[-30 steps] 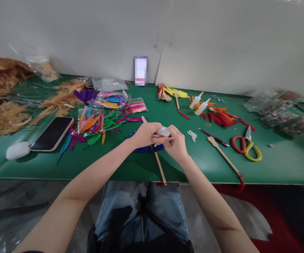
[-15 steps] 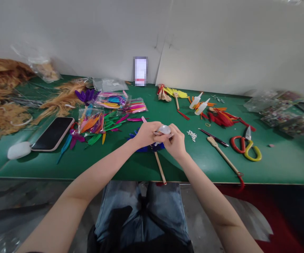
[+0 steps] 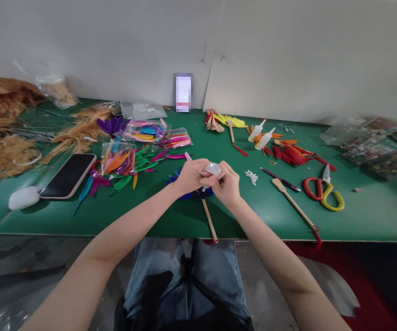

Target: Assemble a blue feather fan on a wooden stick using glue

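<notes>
Over the table's front middle, my left hand (image 3: 193, 174) and my right hand (image 3: 228, 183) are closed together round a small translucent white glue bottle (image 3: 213, 168). Its rounded base faces up and its nozzle points down. Below them lies a fan of dark blue feathers (image 3: 187, 194), partly covered by my hands, with a wooden handle (image 3: 209, 220) toward me. A pink stick-like end (image 3: 188, 156) pokes out behind my left hand; I cannot make out what it belongs to. Small white beads (image 3: 252, 177) lie in a pile to the right of my right hand.
Right of the beads are dark tweezers (image 3: 281, 179), a wooden stick (image 3: 293, 202) and scissors (image 3: 326, 191). Two glue bottles (image 3: 264, 139) lie on red and orange feathers (image 3: 290, 151). Leftward are bagged coloured feathers (image 3: 118, 158), a phone (image 3: 69, 176) and brown fibres (image 3: 77, 126).
Both hands stay almost in place round the glue bottle. The view has shifted very slightly; nothing on the table has visibly moved.
</notes>
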`<move>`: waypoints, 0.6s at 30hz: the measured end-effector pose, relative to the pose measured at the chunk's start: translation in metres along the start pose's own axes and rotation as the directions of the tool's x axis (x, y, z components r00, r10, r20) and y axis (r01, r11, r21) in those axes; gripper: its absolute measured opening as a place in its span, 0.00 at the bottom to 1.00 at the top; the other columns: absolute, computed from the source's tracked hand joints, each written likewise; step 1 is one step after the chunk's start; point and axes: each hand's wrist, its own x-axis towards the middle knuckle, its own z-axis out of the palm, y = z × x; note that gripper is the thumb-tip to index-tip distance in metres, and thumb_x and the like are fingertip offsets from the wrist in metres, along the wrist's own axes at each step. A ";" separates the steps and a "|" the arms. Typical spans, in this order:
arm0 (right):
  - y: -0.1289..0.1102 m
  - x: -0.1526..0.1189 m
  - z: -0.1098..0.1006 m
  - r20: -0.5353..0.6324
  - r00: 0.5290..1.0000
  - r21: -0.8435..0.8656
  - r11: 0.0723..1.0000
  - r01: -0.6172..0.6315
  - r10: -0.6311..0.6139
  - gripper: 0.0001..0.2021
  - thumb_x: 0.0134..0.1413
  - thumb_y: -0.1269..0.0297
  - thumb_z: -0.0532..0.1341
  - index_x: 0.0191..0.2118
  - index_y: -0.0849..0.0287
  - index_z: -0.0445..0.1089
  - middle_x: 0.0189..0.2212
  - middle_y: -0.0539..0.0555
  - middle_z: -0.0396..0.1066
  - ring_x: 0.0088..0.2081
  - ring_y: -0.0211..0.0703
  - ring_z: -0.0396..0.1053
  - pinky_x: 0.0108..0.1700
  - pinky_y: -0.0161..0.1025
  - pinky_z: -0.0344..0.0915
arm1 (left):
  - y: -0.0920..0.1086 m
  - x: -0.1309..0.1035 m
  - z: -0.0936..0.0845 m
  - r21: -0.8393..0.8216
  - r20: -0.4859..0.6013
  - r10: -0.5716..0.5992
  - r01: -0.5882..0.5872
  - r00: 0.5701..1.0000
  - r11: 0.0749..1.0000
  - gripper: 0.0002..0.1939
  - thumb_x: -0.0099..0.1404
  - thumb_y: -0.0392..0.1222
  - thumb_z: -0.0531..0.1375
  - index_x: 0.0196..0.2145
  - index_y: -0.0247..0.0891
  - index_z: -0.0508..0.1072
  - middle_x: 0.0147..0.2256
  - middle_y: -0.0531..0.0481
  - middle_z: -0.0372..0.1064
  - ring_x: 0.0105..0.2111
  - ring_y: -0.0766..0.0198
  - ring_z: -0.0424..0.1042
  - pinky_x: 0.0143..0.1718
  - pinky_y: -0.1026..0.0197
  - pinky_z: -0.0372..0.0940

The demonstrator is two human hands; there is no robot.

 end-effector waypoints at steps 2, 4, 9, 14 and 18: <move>-0.001 0.001 0.001 -0.014 1.000 0.002 1.000 0.007 -0.007 0.13 0.55 0.68 0.54 0.24 0.54 0.49 0.20 0.45 0.49 0.20 0.35 0.52 0.21 0.33 0.49 | 0.001 0.000 0.000 0.002 -0.005 0.003 -0.003 1.000 1.000 0.19 0.58 0.51 0.52 0.18 0.39 0.51 0.17 0.57 0.51 0.19 0.70 0.53 0.20 0.64 0.47; -0.002 0.003 0.001 -0.025 1.000 0.002 1.000 0.013 -0.013 0.13 0.56 0.68 0.54 0.24 0.54 0.48 0.20 0.45 0.49 0.20 0.35 0.51 0.21 0.33 0.49 | 0.002 0.001 0.000 0.009 -0.027 0.018 -0.018 0.999 1.000 0.20 0.59 0.52 0.52 0.18 0.39 0.51 0.17 0.57 0.50 0.19 0.70 0.53 0.20 0.64 0.46; -0.003 0.006 -0.001 -0.019 1.000 -0.006 1.000 0.022 -0.022 0.13 0.55 0.67 0.54 0.23 0.54 0.48 0.20 0.45 0.50 0.20 0.35 0.52 0.21 0.33 0.50 | 0.002 0.003 -0.001 0.057 -0.060 0.048 -0.044 0.997 0.997 0.20 0.59 0.51 0.53 0.17 0.39 0.50 0.17 0.57 0.49 0.18 0.70 0.52 0.19 0.64 0.45; -0.004 0.007 -0.002 -0.017 1.000 -0.008 1.000 0.008 -0.008 0.14 0.56 0.67 0.53 0.23 0.54 0.48 0.20 0.45 0.51 0.21 0.36 0.53 0.23 0.34 0.52 | 0.007 0.005 -0.005 0.080 -0.049 0.073 -0.069 0.996 0.994 0.19 0.59 0.50 0.52 0.17 0.39 0.50 0.17 0.58 0.48 0.18 0.70 0.51 0.19 0.65 0.45; -0.004 0.007 -0.002 0.012 0.999 -0.001 1.000 -0.031 0.031 0.13 0.55 0.67 0.54 0.23 0.54 0.48 0.21 0.46 0.52 0.22 0.36 0.54 0.24 0.34 0.53 | 0.007 0.005 -0.004 0.062 -0.066 0.052 -0.048 0.996 0.997 0.20 0.57 0.49 0.53 0.17 0.39 0.49 0.17 0.57 0.49 0.19 0.70 0.52 0.20 0.64 0.45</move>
